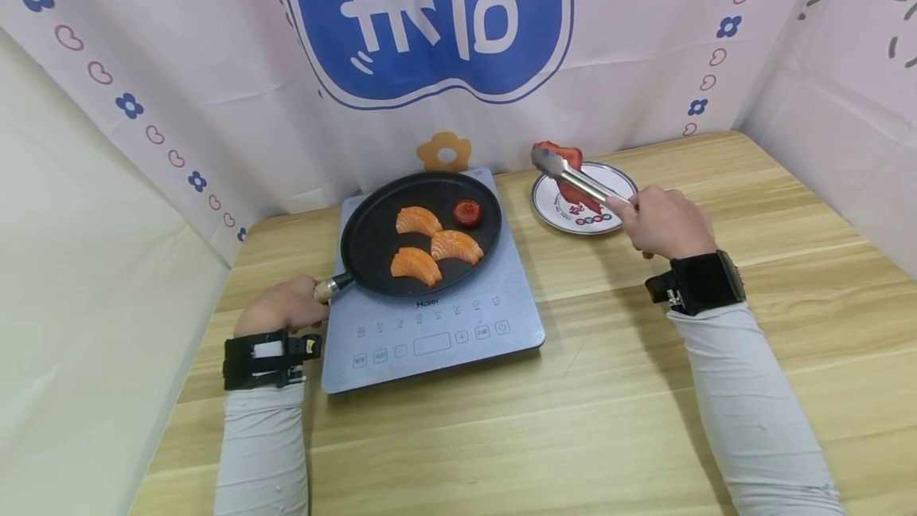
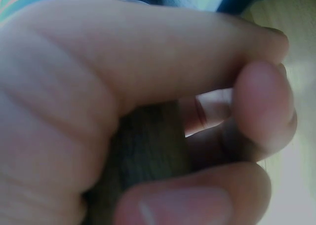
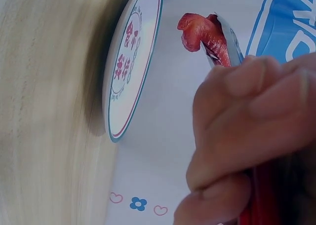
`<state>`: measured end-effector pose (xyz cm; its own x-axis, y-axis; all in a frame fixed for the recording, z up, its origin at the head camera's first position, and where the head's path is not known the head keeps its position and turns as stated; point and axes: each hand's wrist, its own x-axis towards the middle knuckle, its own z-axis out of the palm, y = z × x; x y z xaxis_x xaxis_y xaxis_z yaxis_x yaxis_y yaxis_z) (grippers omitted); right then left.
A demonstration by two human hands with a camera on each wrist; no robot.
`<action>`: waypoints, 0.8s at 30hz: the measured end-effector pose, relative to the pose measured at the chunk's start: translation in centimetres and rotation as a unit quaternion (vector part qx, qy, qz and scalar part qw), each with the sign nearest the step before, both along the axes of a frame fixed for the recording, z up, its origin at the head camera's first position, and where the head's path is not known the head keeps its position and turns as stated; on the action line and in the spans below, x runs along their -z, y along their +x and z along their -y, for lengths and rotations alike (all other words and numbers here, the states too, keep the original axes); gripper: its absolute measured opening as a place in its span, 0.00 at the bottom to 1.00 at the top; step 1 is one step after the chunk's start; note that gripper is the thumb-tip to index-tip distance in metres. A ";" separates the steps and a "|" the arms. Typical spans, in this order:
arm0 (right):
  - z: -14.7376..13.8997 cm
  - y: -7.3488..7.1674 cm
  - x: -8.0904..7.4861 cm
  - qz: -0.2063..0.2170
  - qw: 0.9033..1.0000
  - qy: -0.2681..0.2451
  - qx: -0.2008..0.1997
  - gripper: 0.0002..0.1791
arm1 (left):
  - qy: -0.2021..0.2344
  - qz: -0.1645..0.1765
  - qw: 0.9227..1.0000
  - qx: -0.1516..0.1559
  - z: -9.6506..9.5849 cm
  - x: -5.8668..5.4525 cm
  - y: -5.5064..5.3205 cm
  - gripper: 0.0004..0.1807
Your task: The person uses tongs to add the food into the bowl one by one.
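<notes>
My left hand (image 1: 286, 305) grips the wooden handle (image 1: 325, 291) of a black frying pan (image 1: 372, 229); in the left wrist view the fingers curl round that handle (image 2: 148, 141). Three orange salmon slices (image 1: 457, 246) and a round red piece of food (image 1: 467, 213) lie in the pan. On the right, my right hand (image 1: 669, 221) holds metal tongs (image 1: 583, 181). Their tips pinch a floppy red slice, apparently meat (image 1: 569, 154), above a white plate (image 1: 618, 180). The right wrist view shows the slice (image 3: 197, 31) hanging clear of the plate (image 3: 143, 72).
Under the pan is a grey induction cooker (image 1: 430, 365) with a touch panel. Both stand on a light wooden table (image 1: 609, 388). A printed white cloth (image 1: 630, 38) hangs along the table's back edge, close behind pan and plate.
</notes>
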<state>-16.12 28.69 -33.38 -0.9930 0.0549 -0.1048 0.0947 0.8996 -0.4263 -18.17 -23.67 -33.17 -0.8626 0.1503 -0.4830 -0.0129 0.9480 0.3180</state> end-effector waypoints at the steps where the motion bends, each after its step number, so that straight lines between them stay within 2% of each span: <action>1: 0.0 0.0 0.0 -0.001 1.000 0.000 0.000 0.36 | 0.000 0.001 1.000 -0.001 0.0 0.0 0.0 0.06; 24: 0.9 0.2 -0.8 -0.015 1.000 -0.005 -0.010 0.36 | 0.002 -0.001 1.000 -0.003 0.0 0.0 0.0 0.06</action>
<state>-15.94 27.82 -32.60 -0.9965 0.0344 -0.0762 0.0644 0.8969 -0.4374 -18.21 -23.72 -33.18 -0.8642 0.1462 -0.4814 -0.0191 0.9466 0.3218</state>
